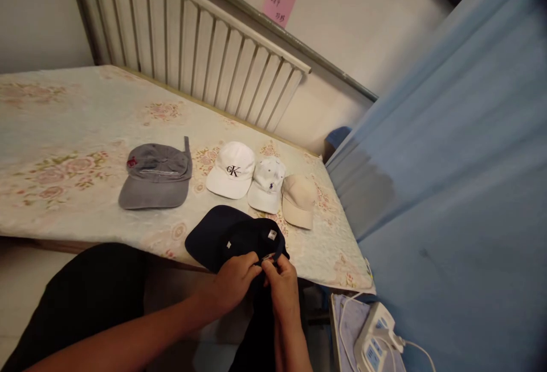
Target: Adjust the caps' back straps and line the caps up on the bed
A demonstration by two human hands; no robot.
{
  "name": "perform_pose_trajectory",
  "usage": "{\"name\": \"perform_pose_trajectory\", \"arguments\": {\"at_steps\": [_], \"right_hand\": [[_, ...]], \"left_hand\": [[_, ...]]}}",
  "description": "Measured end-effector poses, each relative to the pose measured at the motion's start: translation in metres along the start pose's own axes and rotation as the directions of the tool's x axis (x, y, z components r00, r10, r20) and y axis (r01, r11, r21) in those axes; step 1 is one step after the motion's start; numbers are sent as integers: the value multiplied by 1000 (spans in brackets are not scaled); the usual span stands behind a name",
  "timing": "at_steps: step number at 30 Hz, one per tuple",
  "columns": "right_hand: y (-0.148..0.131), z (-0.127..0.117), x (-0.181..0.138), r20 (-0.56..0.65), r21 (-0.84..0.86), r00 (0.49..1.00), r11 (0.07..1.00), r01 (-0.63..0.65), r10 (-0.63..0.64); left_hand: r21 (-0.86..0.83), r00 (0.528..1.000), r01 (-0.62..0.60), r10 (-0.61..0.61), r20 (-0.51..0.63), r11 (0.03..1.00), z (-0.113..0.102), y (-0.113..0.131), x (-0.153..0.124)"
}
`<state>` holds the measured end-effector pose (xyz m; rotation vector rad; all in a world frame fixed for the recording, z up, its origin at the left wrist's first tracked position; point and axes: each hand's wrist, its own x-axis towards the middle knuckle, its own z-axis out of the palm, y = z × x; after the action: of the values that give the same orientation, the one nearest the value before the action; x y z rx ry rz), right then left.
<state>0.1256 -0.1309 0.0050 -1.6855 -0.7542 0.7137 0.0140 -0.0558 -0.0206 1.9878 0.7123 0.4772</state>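
A dark navy cap [222, 238] lies upside down at the near edge of the bed. My left hand [233, 283] and my right hand [280, 286] meet at its back, both pinching the cap's rear strap and small metal buckle. Farther back on the bed, a grey cap [156, 175] sits at the left. To its right stand a white cap with a black logo [231, 170], a pale white cap [267, 184] and a beige cap [298, 200] in a row.
The bed has a floral cover [64, 150]. A white radiator [200, 47] runs along the wall behind it, with a pink note [279, 1] above. A blue curtain [453, 178] hangs at the right. A white device with a cable [376, 343] sits at the lower right.
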Motion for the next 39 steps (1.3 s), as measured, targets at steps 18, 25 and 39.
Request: {"name": "perform_pose_trajectory", "arguments": {"at_steps": [18,25,39], "right_hand": [[-3,22,29,32,-140,989,981,-137,143],[-6,23,23,-56,-184,997,981,-66,57],[-16,30,20,-54,-268,998,963,-33,19]], "left_hand": [[-237,974,-106,148,171,966,-22,-41,29],[-191,973,-99,135,188,977,-26,-38,22],[-324,963,-133,200,182,937,-34,-42,23]]}}
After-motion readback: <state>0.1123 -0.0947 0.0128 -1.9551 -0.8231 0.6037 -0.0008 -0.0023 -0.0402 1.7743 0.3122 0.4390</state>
